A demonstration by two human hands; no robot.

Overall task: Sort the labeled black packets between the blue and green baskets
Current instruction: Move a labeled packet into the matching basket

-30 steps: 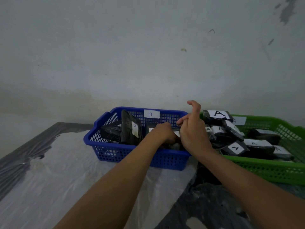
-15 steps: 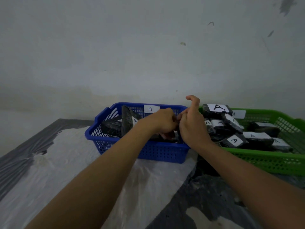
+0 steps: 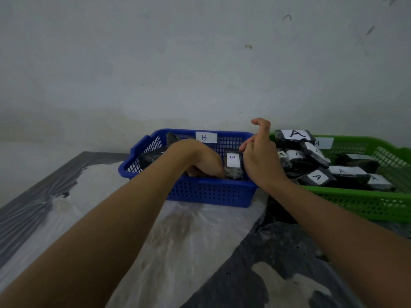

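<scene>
Sorting looks nearly done, judging by what shows: no packets lie loose on the crinkled plastic sheet [image 3: 138, 218]. Inside the perforated blue basket [image 3: 209, 192], the left hand [image 3: 200, 161] curls downward, its grasp hidden, beside an upright B packet [image 3: 232, 165]. The right hand [image 3: 260, 156] hovers loosely open. Farther right, the green basket [image 3: 355, 203] holds glossy, paper-labelled A packets [image 3: 315, 177].

Likely a plain storeroom or back-room sorting spot: bare, stained grey wall [image 3: 200, 63], bench [image 3: 66, 196] under crumpled plastic sheeting [image 3: 178, 241], lower frame; dim lighting.
</scene>
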